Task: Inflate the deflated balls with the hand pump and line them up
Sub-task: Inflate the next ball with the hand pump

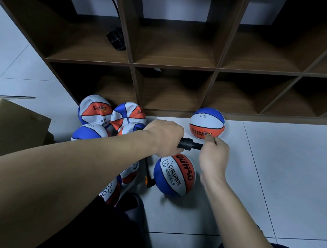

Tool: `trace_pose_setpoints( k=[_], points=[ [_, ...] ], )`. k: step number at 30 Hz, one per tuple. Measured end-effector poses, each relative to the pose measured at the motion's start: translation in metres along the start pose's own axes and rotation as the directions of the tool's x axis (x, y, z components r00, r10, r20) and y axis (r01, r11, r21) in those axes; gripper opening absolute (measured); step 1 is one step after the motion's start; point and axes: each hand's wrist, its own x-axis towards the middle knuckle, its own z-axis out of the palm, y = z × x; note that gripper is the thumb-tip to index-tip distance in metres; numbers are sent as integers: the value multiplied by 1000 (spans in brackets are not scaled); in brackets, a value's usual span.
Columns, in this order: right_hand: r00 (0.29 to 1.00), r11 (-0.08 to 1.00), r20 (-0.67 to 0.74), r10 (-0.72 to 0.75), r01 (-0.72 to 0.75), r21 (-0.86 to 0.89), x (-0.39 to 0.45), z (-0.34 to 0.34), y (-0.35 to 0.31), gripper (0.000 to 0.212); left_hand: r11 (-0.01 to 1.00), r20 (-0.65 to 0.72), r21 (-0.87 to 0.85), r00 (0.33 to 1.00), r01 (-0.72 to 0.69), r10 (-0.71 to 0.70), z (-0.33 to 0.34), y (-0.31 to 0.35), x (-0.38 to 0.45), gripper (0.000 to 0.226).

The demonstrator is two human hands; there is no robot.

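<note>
My left hand (163,138) grips the black hand pump (190,144), whose nozzle end points right. My right hand (214,155) pinches at the pump's tip, where a thin needle pokes out near the fingers. A round red, white and blue ball (207,123) sits on the floor against the shelf base, just behind my right hand. Another ball (174,174) marked CHILDREN lies below the pump. Several flattened balls (112,115) of the same colours are piled at the left, partly hidden by my left forearm. The pump's handle (148,181) shows under my left wrist.
A dark wooden cubby shelf (179,67) stands ahead; a black object (116,39) lies in one upper cubby. A cardboard box (16,125) sits at the left. The floor is white tile (288,177). My dark-clad legs fill the bottom edge.
</note>
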Motion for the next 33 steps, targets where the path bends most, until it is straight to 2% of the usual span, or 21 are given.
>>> trace_pose_setpoints(
  k=[7,14,21,24,27,33],
  points=[
    [996,996,61,-68,71,-45,-18,14,-1,35,999,27,15,999,-42,42,-1,8,-1,33],
    [982,997,187,3,11,-74,0,-3,-7,34,997,119,-65,992,-35,43,-2,-5,5,36],
    [989,988,-8,149,-149,26,42,-54,-17,30,990,161,-136,987,31,-9,-10,-23,6,36],
    [994,995,-52,95,-94,13,38,-48,-16,44,999,89,-22,996,23,-21,-12,-10,6,38],
    [998,998,-20,66,-66,-10,26,-36,-13,52,999,21,37,999,23,-23,-12,-1,3,41],
    [999,999,-10,-44,44,-18,13,-10,-10,30,1000,-6,7,1000,28,-28,-11,3,2,38]
  ],
)
